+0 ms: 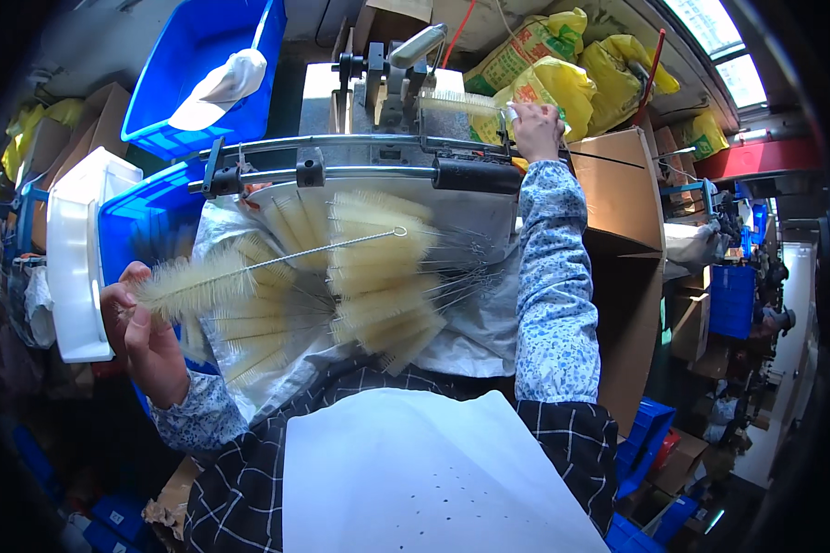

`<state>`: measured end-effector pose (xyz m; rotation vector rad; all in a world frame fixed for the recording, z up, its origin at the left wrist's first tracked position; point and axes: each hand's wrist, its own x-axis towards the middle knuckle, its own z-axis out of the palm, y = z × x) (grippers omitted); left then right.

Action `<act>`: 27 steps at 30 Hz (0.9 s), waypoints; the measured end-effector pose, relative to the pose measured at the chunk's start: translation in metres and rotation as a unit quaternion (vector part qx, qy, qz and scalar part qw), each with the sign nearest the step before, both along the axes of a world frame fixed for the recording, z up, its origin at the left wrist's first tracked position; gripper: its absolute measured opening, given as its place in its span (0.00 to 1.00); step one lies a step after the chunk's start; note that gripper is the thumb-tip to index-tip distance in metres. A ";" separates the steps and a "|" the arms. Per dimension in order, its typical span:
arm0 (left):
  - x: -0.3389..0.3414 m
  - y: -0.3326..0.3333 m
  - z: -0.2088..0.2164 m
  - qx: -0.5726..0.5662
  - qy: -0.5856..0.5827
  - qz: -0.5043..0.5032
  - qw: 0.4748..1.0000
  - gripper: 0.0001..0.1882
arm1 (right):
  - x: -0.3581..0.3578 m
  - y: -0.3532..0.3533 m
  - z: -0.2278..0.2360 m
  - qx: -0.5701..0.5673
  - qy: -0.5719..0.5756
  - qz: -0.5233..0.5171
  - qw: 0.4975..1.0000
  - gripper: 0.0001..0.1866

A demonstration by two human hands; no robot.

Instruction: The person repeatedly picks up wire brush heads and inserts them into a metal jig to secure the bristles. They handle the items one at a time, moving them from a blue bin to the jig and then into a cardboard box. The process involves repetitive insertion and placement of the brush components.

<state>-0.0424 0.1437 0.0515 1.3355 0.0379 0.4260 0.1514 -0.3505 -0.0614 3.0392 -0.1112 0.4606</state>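
Two bare hands are at work in the view I follow from afar: at far left, a white bin [69, 272] stands near the left hand [146, 336], whose thumb and fingers pinch the bristled end of a pale brush [198, 279]. The brush's twisted wire stem, looped at its tip, slants up to the right over a heap of similar brushes [378, 267] on a whitish sheet [489, 327]. Beyond the heap runs a metal rod [369, 172]. The right hand [537, 131] curls its fingers at the end of another brush [456, 103]; I cannot tell whether they grip it. A cardboard box [615, 189] stands just beside the patterned right sleeve [558, 276].
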 end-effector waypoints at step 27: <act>-0.005 -0.074 -0.024 0.207 0.055 -0.251 0.944 0.27 | -0.140 0.160 0.080 0.371 0.123 0.375 0.841 0.11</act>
